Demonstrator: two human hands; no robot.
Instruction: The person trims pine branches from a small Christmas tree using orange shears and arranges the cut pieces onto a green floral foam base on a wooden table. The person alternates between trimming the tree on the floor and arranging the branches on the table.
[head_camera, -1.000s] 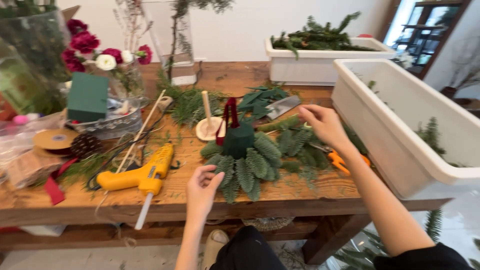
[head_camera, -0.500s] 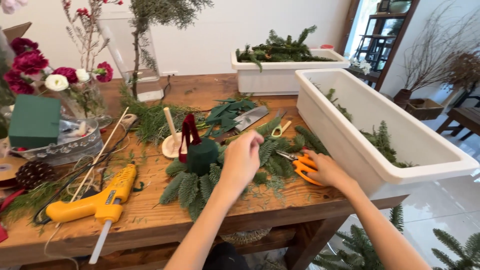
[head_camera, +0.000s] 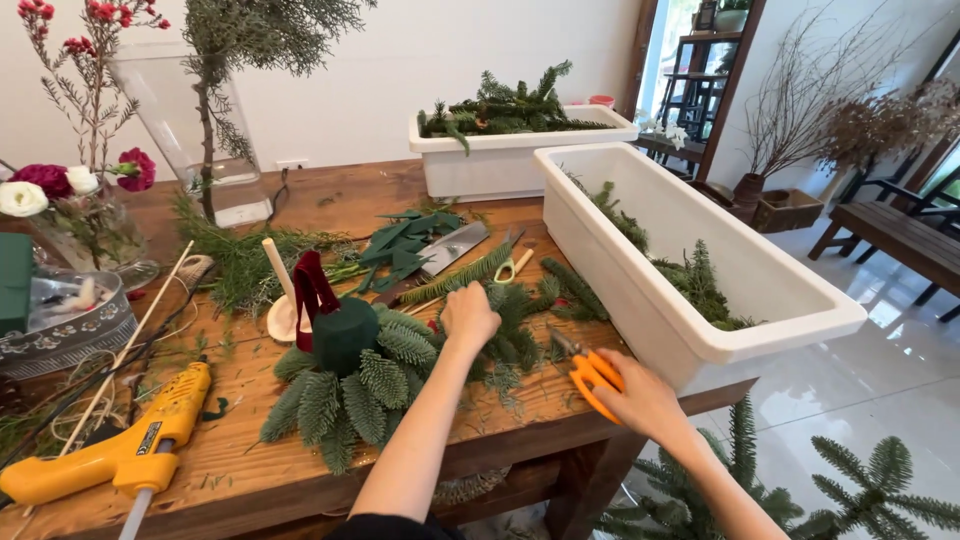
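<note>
A fir-sprig arrangement (head_camera: 360, 385) lies on the wooden table (head_camera: 250, 470), built around a dark green foam block (head_camera: 345, 335) with a dark red ribbon loop (head_camera: 312, 285). My left hand (head_camera: 468, 318) rests closed on the sprigs at the arrangement's right side. My right hand (head_camera: 640, 398) is at the table's right front edge, fingers on the orange-handled scissors (head_camera: 590, 378), whose blades point back toward the greens.
A long white planter (head_camera: 690, 330) with fir pieces stands right of my hands; a second one (head_camera: 520, 150) is behind. A yellow glue gun (head_camera: 120, 450) lies front left. A knife blade (head_camera: 450, 250), green snips (head_camera: 510, 268), a wooden spoon (head_camera: 278, 300), vases and flowers (head_camera: 70, 180) lie behind.
The view swung right. My left hand moved from the table's front edge onto the sprigs. My right hand left the greens and came down onto the orange scissors.
</note>
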